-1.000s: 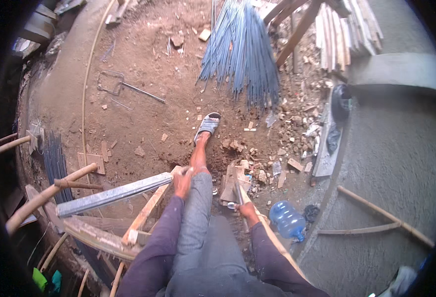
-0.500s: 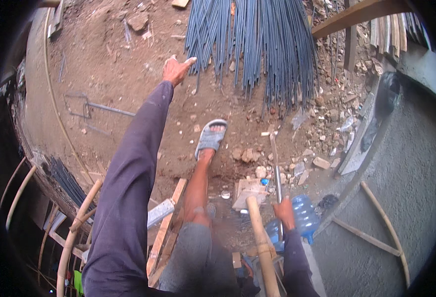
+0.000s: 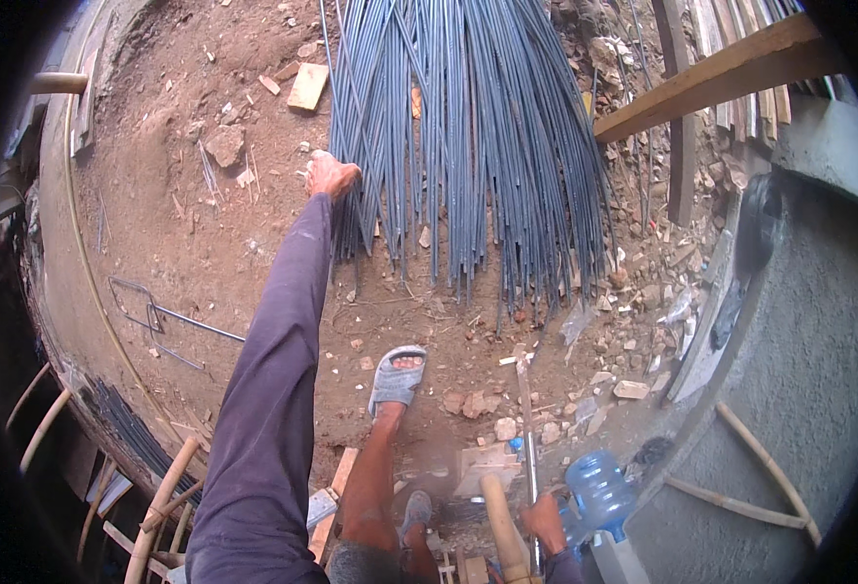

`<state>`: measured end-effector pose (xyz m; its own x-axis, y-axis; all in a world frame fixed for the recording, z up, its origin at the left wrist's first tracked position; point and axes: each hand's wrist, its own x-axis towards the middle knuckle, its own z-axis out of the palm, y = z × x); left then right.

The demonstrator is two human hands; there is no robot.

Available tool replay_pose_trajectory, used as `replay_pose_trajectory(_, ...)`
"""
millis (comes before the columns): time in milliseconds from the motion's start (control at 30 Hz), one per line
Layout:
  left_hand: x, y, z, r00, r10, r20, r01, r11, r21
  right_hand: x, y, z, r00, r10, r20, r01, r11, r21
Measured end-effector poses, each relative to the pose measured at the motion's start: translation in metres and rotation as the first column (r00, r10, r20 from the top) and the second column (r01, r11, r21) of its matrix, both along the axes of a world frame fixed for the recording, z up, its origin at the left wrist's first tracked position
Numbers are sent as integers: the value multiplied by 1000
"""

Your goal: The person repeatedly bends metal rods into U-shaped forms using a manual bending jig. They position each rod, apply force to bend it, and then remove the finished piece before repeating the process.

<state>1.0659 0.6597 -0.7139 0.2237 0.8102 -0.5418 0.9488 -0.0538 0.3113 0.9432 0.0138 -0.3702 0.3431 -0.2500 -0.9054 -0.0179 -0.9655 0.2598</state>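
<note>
My left arm stretches out over the dirt, and my left hand (image 3: 331, 178) is at the left edge of a large bundle of dark steel rebar (image 3: 468, 146). Its fingers look apart and loosely bent, and no held thing shows; whether it touches the bars I cannot tell. Low on the right, my right hand (image 3: 546, 523) is closed round a long metal bar (image 3: 530, 428). The bar points away from me, with a flatter, rusty far part. A blue clear water jug (image 3: 599, 490) lies just right of that hand, and a bamboo pole (image 3: 503, 521) is to its left.
My sandalled foot (image 3: 399, 378) is on the dirt below the rebar ends. Bent rebar (image 3: 195, 323) lies left. A wooden beam (image 3: 701, 83) crosses at upper right. Rubble (image 3: 631, 389) borders a grey cement wall (image 3: 789, 380); bamboo poles (image 3: 161, 506) stand lower left.
The view has shifted forward, so the rebar and ground sit lower in the picture. My left hand has come to the rebar's left edge. My right hand still grips the bar.
</note>
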Motion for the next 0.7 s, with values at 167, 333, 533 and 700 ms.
replay_pose_trajectory(167, 2, -1, -1, 990, 9, 141, -5, 1000, -30, -7, 10, -5, 998, -42, -53, 39, 997, -68)
replay_pose_trajectory(333, -6, -8, -15, 978, 39, 204, -22, 996, -88, -13, 9, -6, 995, -74, -65, 70, 995, -66)
replay_pose_trajectory(533, -17, 4, 8, 886, 36, 463, 78, 972, -224, -21, 10, -3, 996, -74, -42, 74, 997, -14)
replay_pose_trajectory(700, 0, 13, 82, 714, 526, 462, -108, 735, -670, -33, -3, -10, 998, -63, 24, 62, 998, 20)
